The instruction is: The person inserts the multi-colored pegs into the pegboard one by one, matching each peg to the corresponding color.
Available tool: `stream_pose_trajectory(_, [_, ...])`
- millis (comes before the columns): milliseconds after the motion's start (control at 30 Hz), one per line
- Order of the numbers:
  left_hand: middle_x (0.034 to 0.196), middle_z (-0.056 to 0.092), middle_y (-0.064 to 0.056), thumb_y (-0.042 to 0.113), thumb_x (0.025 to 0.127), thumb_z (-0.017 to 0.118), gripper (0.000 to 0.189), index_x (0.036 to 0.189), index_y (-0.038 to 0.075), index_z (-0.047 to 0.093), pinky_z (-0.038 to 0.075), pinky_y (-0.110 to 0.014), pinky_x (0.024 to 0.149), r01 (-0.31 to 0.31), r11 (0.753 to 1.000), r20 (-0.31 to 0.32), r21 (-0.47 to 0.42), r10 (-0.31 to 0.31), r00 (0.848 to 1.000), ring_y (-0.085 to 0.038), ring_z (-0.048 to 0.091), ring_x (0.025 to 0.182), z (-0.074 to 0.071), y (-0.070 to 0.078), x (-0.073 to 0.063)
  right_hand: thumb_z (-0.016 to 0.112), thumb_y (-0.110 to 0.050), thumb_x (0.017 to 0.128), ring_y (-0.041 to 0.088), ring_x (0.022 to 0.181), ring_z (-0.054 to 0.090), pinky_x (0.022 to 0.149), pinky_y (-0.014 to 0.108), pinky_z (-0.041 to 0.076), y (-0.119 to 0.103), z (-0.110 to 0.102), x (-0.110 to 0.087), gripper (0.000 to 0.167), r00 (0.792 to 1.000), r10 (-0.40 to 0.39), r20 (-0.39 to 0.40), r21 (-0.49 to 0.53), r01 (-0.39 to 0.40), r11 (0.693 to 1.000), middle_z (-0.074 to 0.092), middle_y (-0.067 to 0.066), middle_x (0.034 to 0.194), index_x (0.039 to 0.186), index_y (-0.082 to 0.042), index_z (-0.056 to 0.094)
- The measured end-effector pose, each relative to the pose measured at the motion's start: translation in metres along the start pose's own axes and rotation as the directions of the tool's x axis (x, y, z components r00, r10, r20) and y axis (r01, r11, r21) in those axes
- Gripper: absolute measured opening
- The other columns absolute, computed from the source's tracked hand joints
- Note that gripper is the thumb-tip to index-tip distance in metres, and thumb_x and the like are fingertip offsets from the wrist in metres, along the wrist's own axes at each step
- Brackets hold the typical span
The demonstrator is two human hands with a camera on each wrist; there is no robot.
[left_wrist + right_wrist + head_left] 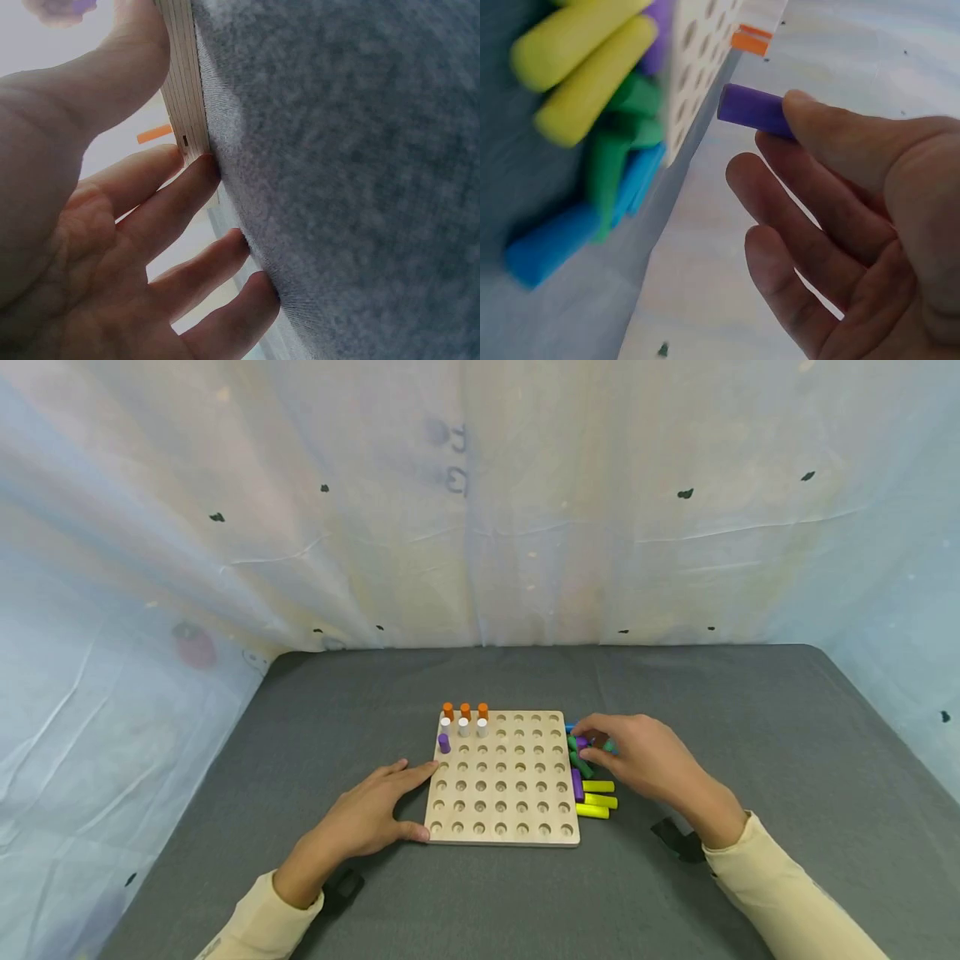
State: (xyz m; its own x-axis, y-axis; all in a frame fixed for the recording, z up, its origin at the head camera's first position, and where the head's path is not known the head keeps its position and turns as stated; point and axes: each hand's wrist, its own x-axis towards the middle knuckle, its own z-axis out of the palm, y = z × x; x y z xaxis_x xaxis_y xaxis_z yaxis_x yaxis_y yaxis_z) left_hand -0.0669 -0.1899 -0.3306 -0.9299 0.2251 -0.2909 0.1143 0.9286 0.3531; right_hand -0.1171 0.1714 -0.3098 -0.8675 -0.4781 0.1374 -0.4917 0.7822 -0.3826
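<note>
A square pale wooden peg board (510,777) with rows of round holes lies on the table. Three orange pegs (465,710) stand in its back row at the left, three white pegs (463,727) in the row before them. One purple peg (444,743) stands at the left of the third row. My left hand (363,814) rests at the board's left side, thumb by the near corner and index fingertip on the edge, fingers extended. Thumb and index finger of my right hand (648,756) pinch another purple peg (751,109), raised beside the board's right edge.
Along the board's right side lie loose pegs: several yellow pegs (598,802), a purple one (577,785), green ones (581,766) and blue ones (555,244). A grey cloth (480,902) covers the table. Pale curtains (480,568) hang behind and at both sides.
</note>
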Motion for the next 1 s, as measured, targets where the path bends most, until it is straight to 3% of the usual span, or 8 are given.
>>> stream_pose_trajectory(467, [0.159, 0.04, -0.01, 0.045, 0.07, 0.085, 0.096, 0.153, 0.036, 0.038, 0.036, -0.076, 0.097, -0.005, 1.0, 0.003, -0.002, 0.005, 1.0, -0.034, 0.035, 0.148, 0.001, 0.0, 0.0, 0.076, -0.025, 0.089, 0.007, 0.089, 0.068, 0.075, 0.033, 0.053, -0.042, 0.009, 0.051, 0.024, 0.995, -0.086, 0.047, 0.152, 0.078, 0.985, 0.074, -0.011, 0.098, 0.112, -0.02, 0.073])
stream_pose_trajectory(1000, [0.157, 0.042, -0.01, 0.046, 0.07, 0.085, 0.096, 0.153, 0.036, 0.039, 0.039, -0.073, 0.097, -0.007, 1.0, 0.003, -0.002, 0.007, 1.0, -0.035, 0.037, 0.146, 0.002, -0.003, 0.0, 0.072, -0.025, 0.093, 0.007, 0.089, 0.068, 0.077, 0.03, 0.054, -0.073, 0.046, 0.092, 0.023, 0.987, -0.126, 0.104, 0.175, 0.106, 0.979, 0.075, -0.007, 0.102, 0.115, -0.02, 0.073])
